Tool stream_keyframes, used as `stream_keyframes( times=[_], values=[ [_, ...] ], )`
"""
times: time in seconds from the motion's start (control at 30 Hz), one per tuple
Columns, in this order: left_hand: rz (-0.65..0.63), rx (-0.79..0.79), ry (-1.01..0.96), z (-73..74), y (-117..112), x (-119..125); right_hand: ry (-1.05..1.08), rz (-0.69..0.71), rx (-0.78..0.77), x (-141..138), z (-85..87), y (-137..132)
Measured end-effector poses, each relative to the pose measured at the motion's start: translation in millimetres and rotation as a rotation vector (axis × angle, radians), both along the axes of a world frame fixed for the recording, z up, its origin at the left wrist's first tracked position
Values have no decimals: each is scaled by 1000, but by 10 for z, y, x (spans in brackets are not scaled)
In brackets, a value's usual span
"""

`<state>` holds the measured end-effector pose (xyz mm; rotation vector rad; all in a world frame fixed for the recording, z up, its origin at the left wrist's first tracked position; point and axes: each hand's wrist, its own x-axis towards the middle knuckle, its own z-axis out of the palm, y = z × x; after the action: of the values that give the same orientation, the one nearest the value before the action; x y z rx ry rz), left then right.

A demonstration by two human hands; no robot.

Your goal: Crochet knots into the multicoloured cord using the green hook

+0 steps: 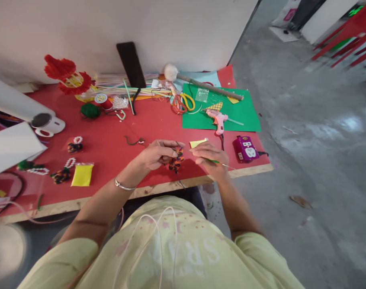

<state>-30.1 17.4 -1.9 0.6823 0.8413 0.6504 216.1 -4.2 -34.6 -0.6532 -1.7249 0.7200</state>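
Observation:
My left hand (160,154) is closed on a small piece of crochet work (176,161) in dark yarn flecked with orange and purple, just above the table's front edge. A loose strand of yarn hangs below it. My right hand (211,158) is closed around a thin crochet hook (214,161) with a green grip; its metal shaft points right, away from the yarn piece. A small gap separates the two hands. Partly behind my right hand lies a yellow packet (198,143).
Pink glue gun (218,120) and scissors (187,102) lie by the green sheet (249,116). A purple power socket (245,149) sits at right. Leftward are a yellow packet (82,175), beaded yarn pieces (62,175), a white mug (50,123) and green yarn (90,110). A phone (131,64) leans behind.

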Motion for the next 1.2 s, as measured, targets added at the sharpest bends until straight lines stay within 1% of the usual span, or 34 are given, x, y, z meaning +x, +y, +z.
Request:
stream_keyframes(
  times=[0.13,0.27,0.33,0.43,0.5,0.53,0.57,0.63,0.7,0.73,0.8,0.83,0.87,0.9,0.93,0.97,1.0,1.07,1.1,1.2],
  values=[
    [-102,26,14,-18,35,-33,-64,81,9,86,122,11],
    [-191,55,28,-13,77,-83,-25,165,-66,141,158,36],
    [-219,59,37,-4,89,-92,27,211,-168,148,119,41],
    [-218,81,66,0,75,-39,170,218,-407,53,-15,2],
    [-156,138,104,-15,37,46,307,132,-535,-87,-121,-58],
    [-97,190,135,-31,10,99,364,45,-545,-166,-165,-94],
    [-2,261,177,-53,-20,156,375,-65,-516,-243,-199,-131],
    [195,421,303,-111,-86,267,245,-205,-411,-373,-236,-198],
    [297,510,404,-172,-148,361,116,-340,-232,-464,-250,-247],
    [341,524,421,-196,-172,396,75,-400,-136,-498,-259,-264],
    [406,469,374,-219,-198,437,23,-483,20,-550,-289,-279],
    [408,405,317,-217,-197,439,19,-510,66,-568,-309,-277],
    [380,329,251,-205,-188,428,35,-525,81,-578,-331,-267],
    [328,254,187,-187,-173,403,69,-520,63,-577,-351,-250],
    [259,192,135,-163,-153,366,119,-491,13,-562,-367,-223],
    [190,150,97,-135,-132,320,179,-438,-64,-534,-377,-188],
    [150,135,84,-106,-112,271,237,-361,-161,-492,-380,-145],
    [105,157,92,-47,-82,177,315,-172,-355,-378,-370,-48],
    [86,170,104,-21,-74,140,338,-93,-417,-314,-356,0],
    [23,190,129,33,-64,81,361,89,-499,-138,-291,121]
  ],
)
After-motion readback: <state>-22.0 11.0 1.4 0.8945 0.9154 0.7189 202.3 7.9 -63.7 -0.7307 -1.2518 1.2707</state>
